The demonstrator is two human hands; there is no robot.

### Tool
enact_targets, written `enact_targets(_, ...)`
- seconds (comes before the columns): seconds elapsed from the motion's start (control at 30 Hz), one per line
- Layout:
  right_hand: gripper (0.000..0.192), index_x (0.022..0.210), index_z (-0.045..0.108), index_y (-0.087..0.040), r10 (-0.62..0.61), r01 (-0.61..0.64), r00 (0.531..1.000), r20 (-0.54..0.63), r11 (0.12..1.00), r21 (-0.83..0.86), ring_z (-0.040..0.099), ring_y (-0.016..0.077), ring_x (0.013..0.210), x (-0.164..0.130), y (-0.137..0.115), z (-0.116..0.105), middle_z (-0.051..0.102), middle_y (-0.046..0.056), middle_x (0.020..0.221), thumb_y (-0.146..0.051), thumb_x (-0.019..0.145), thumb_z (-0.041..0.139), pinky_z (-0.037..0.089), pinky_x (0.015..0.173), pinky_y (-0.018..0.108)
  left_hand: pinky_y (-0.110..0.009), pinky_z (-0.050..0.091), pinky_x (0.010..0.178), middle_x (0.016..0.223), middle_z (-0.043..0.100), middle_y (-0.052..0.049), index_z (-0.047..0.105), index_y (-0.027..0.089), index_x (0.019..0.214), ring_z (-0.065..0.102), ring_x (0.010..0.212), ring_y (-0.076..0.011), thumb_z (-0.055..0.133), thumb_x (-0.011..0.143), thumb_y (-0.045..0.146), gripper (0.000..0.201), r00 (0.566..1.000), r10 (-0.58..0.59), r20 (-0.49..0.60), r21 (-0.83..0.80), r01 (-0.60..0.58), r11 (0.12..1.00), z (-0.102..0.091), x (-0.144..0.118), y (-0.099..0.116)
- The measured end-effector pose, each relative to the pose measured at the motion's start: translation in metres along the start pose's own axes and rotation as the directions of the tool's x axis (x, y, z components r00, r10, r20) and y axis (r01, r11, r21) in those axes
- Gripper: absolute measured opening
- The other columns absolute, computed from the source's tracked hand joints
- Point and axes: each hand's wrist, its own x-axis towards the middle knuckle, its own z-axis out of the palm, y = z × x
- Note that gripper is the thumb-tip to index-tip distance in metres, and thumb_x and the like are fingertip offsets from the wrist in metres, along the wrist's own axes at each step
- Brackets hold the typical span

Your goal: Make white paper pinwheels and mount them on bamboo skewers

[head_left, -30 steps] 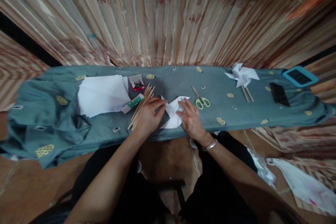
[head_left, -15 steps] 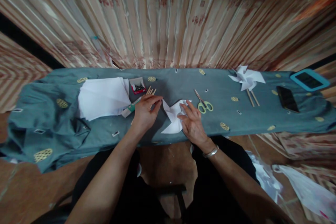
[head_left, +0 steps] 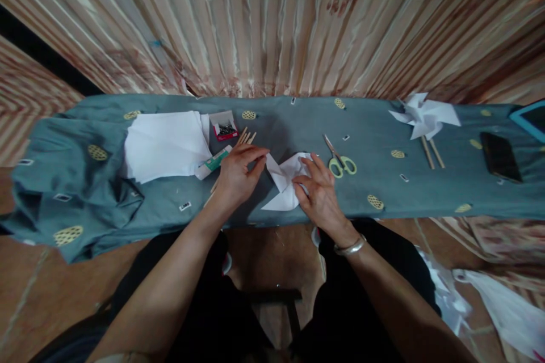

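Since the earlier frames the left hand (head_left: 235,177) has come off the wooden sticks (head_left: 246,139) and now curls beside the folded white paper (head_left: 286,186), its thumb and forefinger pinching the paper's left corner. On the other side the right hand (head_left: 320,195) lies on the paper's right part with fingers slightly spread, pressing it down on the grey-blue cloth (head_left: 426,193) near the front edge. Further left are a stack of white sheets (head_left: 164,144) and a small box of pins (head_left: 223,125), and green-handled scissors (head_left: 340,161) lie just to the right.
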Motion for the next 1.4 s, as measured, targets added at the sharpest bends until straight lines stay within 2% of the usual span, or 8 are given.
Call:
enact_targets(0.3,0.019,0.080,0.066,-0.019,0.026,-0.026,1.000,0.008,1.000,0.003,0.029,0.0327,0.142,0.009,0.003,0.005,0.048,0.010,0.143,-0.021,0.088,0.049,0.033,0.107,0.054,-0.032,0.052,0.086,0.097,0.073,-0.004,0.073,0.020,0.096,0.066,0.092,-0.0175,0.055,0.088,0.023,0.020,1.000,-0.017,0.021,0.009,0.016,1.000,-0.002,-0.006,0.000)
enact_targets(0.53,0.013,0.087,0.064,-0.018,0.049,-0.049,0.999,-0.012,0.999,-0.005,0.030,0.0331,0.141,0.012,0.007,0.004,0.043,0.010,0.147,-0.026,0.088,0.053,0.034,0.108,0.055,-0.032,0.052,0.085,0.095,0.074,-0.004,0.073,0.019,0.095,0.066,0.091,-0.0175,0.055,0.087,0.022,0.019,1.000,0.001,0.008,0.011,-0.001,1.000,-0.004,-0.008,-0.002)
enact_targets(0.93,0.023,0.086,0.070,-0.020,-0.025,0.024,0.999,-0.023,0.998,-0.061,0.029,0.0326,0.141,0.007,-0.004,0.003,0.047,0.009,0.146,-0.021,0.091,0.048,0.035,0.105,0.054,-0.032,0.052,0.085,0.097,0.073,-0.006,0.072,0.019,0.097,0.066,0.091,-0.0176,0.054,0.088,0.023,0.020,1.000,-0.005,0.030,-0.020,0.005,1.000,-0.004,-0.013,0.000)
enact_targets(1.03,0.024,0.091,0.070,-0.020,-0.056,0.056,0.998,-0.001,0.995,-0.077,0.026,0.0315,0.143,0.003,-0.005,0.000,0.044,0.008,0.148,-0.017,0.090,0.046,0.034,0.106,0.054,-0.032,0.052,0.085,0.096,0.073,-0.006,0.072,0.019,0.097,0.066,0.090,-0.0181,0.054,0.088,0.022,0.020,1.000,0.005,0.030,-0.023,-0.004,1.000,-0.005,-0.014,-0.001)
enact_targets(1.17,0.031,0.103,0.068,-0.018,-0.067,0.071,0.996,0.054,0.993,-0.091,0.022,0.0322,0.144,-0.005,-0.004,-0.004,0.040,0.012,0.150,-0.011,0.088,0.043,0.034,0.105,0.055,-0.033,0.052,0.085,0.095,0.073,-0.006,0.072,0.019,0.095,0.066,0.090,-0.0185,0.055,0.087,0.023,0.019,1.000,0.006,0.028,-0.031,-0.005,0.999,-0.005,-0.016,-0.004)
enact_targets(1.3,0.038,0.110,0.068,-0.019,-0.052,0.057,0.997,0.063,0.994,-0.090,0.020,0.0316,0.145,-0.011,-0.002,-0.003,0.039,0.011,0.151,-0.006,0.087,0.040,0.033,0.105,0.055,-0.033,0.053,0.086,0.094,0.073,-0.007,0.073,0.018,0.094,0.067,0.091,-0.0190,0.056,0.086,0.020,0.019,1.000,-0.017,0.015,-0.035,0.018,0.999,-0.003,-0.025,-0.006)
enact_targets(1.4,0.039,0.111,0.068,-0.017,-0.050,0.056,0.996,0.068,0.995,-0.088,0.019,0.0326,0.145,-0.012,-0.002,-0.002,0.039,0.015,0.150,-0.005,0.086,0.040,0.031,0.106,0.056,-0.033,0.054,0.086,0.094,0.073,-0.007,0.073,0.018,0.095,0.067,0.090,-0.0184,0.057,0.085,0.018,0.019,0.999,-0.051,0.014,-0.047,0.052,0.998,-0.004,-0.034,-0.003)
